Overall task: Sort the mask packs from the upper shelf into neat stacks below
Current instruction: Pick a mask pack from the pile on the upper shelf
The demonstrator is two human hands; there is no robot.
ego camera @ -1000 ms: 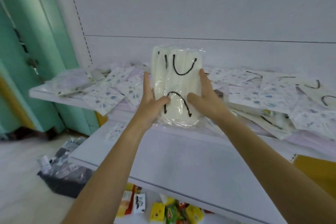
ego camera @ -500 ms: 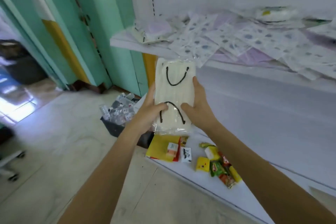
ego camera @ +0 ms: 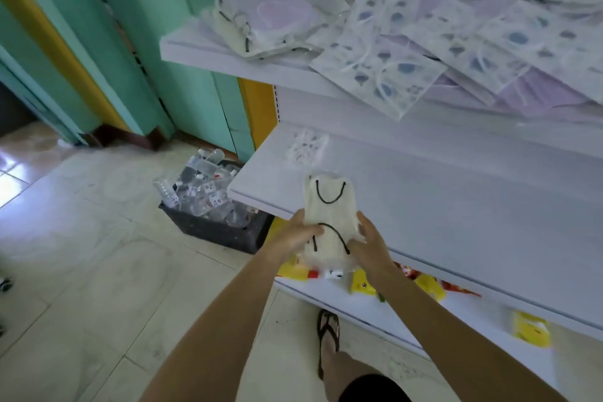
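Both hands hold one mask pack [ego camera: 329, 212] upright between them. The left hand [ego camera: 295, 233] grips its lower left edge, thumb laid across the front beside the lower black ear loop and fingers hidden behind. The right hand [ego camera: 372, 246] clasps the lower right edge, fingers running up the side and thumb on the front. The pack is a clear sleeve of cream masks with two black loops showing through; no print or brand can be read on it.

Its top half stands over the front lip of the middle shelf [ego camera: 440, 192], just beyond the fingertips. Whether it touches the board cannot be told. Farther back from the left hand, one patterned pack [ego camera: 306, 147] lies flat on that shelf.

Above and beyond both hands, the upper shelf [ego camera: 228, 59] carries a loose heap of packs [ego camera: 391, 42], white with blue-grey motifs and plain lilac, some hanging over its edge. Any lettering there is too blurred to read.

Left of the left hand, down on the floor, a dark crate [ego camera: 222, 232] holds clear bottles [ego camera: 202, 192] with small black-and-white tags, too small to make out. Under the wrists, the bottom shelf [ego camera: 326, 294] carries yellow and red snack packets [ego camera: 362, 284], their print unreadable. Below the right forearm, a foot [ego camera: 328, 336] in a black sandal stands on the tiles.
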